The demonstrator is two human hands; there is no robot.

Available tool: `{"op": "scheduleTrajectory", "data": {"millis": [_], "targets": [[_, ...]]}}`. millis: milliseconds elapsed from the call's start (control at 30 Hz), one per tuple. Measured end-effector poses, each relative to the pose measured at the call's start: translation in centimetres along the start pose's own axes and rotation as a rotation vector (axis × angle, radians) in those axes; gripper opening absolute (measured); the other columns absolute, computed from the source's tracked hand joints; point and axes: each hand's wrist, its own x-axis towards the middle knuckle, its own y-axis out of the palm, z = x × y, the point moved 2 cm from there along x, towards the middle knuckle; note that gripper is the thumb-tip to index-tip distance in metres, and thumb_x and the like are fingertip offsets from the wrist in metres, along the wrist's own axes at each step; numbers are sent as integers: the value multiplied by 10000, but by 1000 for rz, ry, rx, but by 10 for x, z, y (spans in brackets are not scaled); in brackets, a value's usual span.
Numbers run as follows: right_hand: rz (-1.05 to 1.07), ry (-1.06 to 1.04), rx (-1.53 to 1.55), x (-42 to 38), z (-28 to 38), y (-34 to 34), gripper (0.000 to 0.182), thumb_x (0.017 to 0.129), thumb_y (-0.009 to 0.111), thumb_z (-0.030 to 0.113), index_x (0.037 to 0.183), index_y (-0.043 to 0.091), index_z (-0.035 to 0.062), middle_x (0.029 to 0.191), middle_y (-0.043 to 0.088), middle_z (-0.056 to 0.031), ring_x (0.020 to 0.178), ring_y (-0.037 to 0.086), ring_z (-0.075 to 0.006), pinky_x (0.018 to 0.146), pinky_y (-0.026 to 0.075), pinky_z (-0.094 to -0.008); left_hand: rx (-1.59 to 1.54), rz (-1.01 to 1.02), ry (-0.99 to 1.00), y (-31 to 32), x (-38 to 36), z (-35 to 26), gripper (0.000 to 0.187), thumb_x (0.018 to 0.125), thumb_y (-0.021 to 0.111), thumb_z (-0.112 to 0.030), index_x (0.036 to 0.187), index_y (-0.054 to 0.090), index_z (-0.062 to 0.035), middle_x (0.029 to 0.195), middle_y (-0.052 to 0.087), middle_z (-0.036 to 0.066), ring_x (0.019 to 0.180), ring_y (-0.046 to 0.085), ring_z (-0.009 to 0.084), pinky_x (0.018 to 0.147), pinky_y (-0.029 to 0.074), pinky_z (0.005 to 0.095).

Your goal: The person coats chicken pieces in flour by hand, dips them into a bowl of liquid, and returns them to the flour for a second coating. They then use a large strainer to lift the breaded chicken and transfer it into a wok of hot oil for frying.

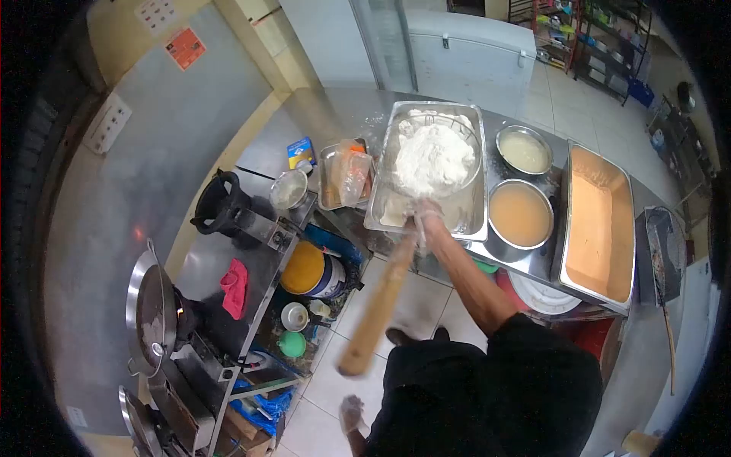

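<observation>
My right hand, in a clear plastic glove, is closed on the thick wooden handle of a large round strainer. The strainer's wire rim curves around a heap of white flour-like powder, inside a deep rectangular metal tray. Powder covers most of its mesh. The handle slants back toward me, past the tray's near edge. My left hand, also gloved, hangs low above the tiled floor, slightly blurred, fingers loosely extended and holding nothing.
Right of the tray stand a bowl of pale batter, a bowl of tan liquid and a deep steel pan. At left are a smaller tray, a sieve, a red cloth and a wok on a stove.
</observation>
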Motion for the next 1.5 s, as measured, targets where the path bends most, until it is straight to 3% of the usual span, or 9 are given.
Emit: {"op": "scheduleTrajectory", "data": {"millis": [100, 133, 267, 500, 700, 933, 1267, 1400, 1500], "targets": [[28, 165, -358, 12, 15, -25, 203, 845, 387, 191, 781, 545, 80, 693, 538, -57, 612, 534, -172, 546, 472, -327, 182, 150, 254, -5, -61, 1, 128, 757, 552, -111, 870, 564, -51, 727, 610, 82, 699, 612, 189, 566, 483, 291], [38, 168, -262, 5, 6, -32, 206, 841, 390, 203, 785, 545, 78, 711, 540, -66, 616, 536, -178, 549, 471, -343, 397, 81, 43, 25, -66, 108, 206, 741, 564, -254, 822, 598, -67, 786, 615, 129, 750, 607, 289, 635, 487, 377], [-6, 70, 22, -57, 15, 9, 214, 816, 413, 250, 744, 523, 81, 736, 532, -90, 610, 540, -227, 538, 460, -420, 751, 464, -149, 15, -104, 66, 324, 740, 469, -386, 730, 589, -85, 802, 589, 161, 810, 569, 337, 665, 447, 433], [103, 143, 181, -5, -7, -8, 151, 789, 437, 193, 687, 485, 93, 640, 464, -63, 549, 463, -188, 495, 417, -349, 688, 335, 264, -18, -114, 6, 220, 790, 449, -231, 713, 552, -53, 755, 590, 125, 710, 590, 275, 576, 468, 370], [75, 208, -106, 35, -12, -45, 159, 800, 449, 237, 736, 491, 98, 707, 479, -79, 625, 492, -198, 489, 416, -374, -276, 123, -93, -10, -84, 68, 174, 831, 462, -114, 976, 507, -31, 860, 581, 117, 724, 607, 225, 524, 473, 318], [59, 20, -33, -14, -5, -31, 281, 814, 407, 248, 908, 537, 17, 812, 554, -146, 718, 570, -269, 600, 490, -410, -212, -32, -260, -10, -56, 22, 197, 834, 480, -158, 997, 506, -49, 877, 582, 114, 713, 593, 239, 548, 466, 315], [94, 22, -500, -8, 13, -53, 127, 762, 473, 164, 754, 538, 55, 650, 509, -66, 554, 531, -197, 467, 454, -385, 600, 271, 106, 2, -89, 35, 168, 741, 548, -253, 757, 620, -102, 836, 608, 89, 814, 566, 269, 693, 471, 361], [191, 159, 120, 28, 8, -16, 129, 810, 428, 146, 730, 503, 78, 659, 490, -86, 530, 492, -205, 475, 454, -363, 353, 138, 369, 2, -95, 54, 147, 733, 568, -183, 810, 604, -63, 820, 613, 110, 823, 581, 261, 697, 480, 362], [120, -22, 192, -51, -5, -10, 144, 813, 440, 169, 696, 499, 110, 656, 477, -48, 565, 495, -171, 487, 440, -347, -294, 203, -89, 4, -92, 61, 237, 727, 590, -151, 926, 558, -26, 854, 599, 141, 833, 587, 267, 674, 485, 367]]}}
